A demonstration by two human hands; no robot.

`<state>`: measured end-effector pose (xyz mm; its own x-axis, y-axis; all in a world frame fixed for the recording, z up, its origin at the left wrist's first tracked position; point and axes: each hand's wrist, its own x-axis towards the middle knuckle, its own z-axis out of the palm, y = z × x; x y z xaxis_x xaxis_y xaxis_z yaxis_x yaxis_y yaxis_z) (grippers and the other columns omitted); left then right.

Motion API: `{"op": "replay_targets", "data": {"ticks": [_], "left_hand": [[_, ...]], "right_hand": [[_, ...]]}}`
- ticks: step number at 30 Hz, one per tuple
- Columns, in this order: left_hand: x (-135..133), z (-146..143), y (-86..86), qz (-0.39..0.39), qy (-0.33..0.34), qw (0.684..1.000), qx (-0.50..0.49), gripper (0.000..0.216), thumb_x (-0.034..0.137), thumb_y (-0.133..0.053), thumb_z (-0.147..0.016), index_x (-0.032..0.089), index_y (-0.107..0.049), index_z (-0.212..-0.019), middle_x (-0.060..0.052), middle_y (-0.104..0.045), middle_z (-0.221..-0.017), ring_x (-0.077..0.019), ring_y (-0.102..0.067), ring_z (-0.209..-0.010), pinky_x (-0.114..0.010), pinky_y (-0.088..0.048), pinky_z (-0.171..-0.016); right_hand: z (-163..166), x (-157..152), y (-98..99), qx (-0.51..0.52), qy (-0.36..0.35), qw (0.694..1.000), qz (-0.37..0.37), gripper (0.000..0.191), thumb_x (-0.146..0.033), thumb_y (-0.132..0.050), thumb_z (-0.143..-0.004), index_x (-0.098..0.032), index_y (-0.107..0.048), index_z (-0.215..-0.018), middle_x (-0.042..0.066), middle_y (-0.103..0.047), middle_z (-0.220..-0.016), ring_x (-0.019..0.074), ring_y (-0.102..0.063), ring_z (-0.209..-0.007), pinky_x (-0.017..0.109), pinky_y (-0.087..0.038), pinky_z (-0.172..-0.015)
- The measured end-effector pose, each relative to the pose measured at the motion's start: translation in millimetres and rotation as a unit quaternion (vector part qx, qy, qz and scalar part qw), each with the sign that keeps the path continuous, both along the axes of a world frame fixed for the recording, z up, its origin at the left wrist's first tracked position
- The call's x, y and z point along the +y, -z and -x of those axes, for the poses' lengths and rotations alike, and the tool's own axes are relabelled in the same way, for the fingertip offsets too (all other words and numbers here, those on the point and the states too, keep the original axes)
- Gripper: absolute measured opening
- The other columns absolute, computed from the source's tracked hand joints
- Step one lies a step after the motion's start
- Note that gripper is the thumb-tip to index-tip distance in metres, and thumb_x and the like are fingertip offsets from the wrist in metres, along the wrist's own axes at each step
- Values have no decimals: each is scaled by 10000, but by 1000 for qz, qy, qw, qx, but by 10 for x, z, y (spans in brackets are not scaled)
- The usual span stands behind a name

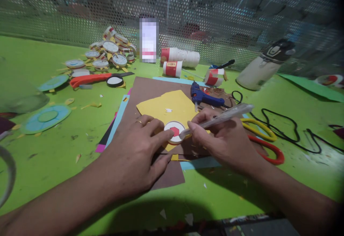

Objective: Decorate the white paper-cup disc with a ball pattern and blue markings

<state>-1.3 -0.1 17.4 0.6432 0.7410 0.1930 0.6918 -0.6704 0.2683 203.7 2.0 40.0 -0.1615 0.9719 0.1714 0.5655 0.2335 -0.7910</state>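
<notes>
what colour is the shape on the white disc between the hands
Red; the shape shows best in the head view.

A white disc with a red hexagon lies flat on the yellow sheet, near edge; a translucent pen slants up past the sheet's right.

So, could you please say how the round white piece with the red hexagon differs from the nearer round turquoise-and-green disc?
The white piece is smaller than the turquoise disc. The white piece's centre is red, the disc's green. The left hand touches the white piece; neither hand touches the disc. Both are round.
</notes>
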Motion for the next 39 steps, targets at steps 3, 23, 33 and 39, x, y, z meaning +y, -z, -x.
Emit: {"op": "replay_targets", "data": {"ticks": [3, 23, 33, 39], "left_hand": [[0, -5, 6, -7, 0, 1000, -4, 264, 296, -524, -905, 210, -640, -1125, -115, -588, -984, -318, -520, -956, -505, -470, -828], [-23, -17, 54, -30, -2, 1000, 7, 330, 295, -516, -911, 189, -600, -1211, -127, -591, -1026, -316, -514, -971, -508, -473, -836], [-25, -29, 60, -29, -8, 1000, 0, 276, 341, -514, -924, 174, -642, -1103, -131, -594, -970, -322, -518, -941, -488, -466, -794], [-20, -43, 48, -25, -11, 1000, -4, 289, 363, -511, -937, 181, -637, -1123, -127, -600, -993, -315, -519, -955, -479, -463, -811]], "right_hand": [[-32, 13, -18, -34, 20, 999, -32, 141, -248, -603, -848, -196, -602, -717, -15, -650, -558, 128, -608, -486, 226, -461, -452], [-204, 113, 105, -165, -150, 968, -116, 206, -297, -506, -979, -239, -672, -1087, 74, -739, -1071, 217, -686, -926, 324, -503, -804], [-162, 91, 64, -165, -119, 974, -103, 174, -251, -587, -922, -241, -675, -1072, 45, -754, -946, 193, -697, -805, 287, -510, -722], [-181, 184, -50, -160, -166, 963, -137, 318, -230, -631, -879, -187, -589, -1192, 102, -690, -1087, 203, -664, -920, 330, -521, -805]]}}
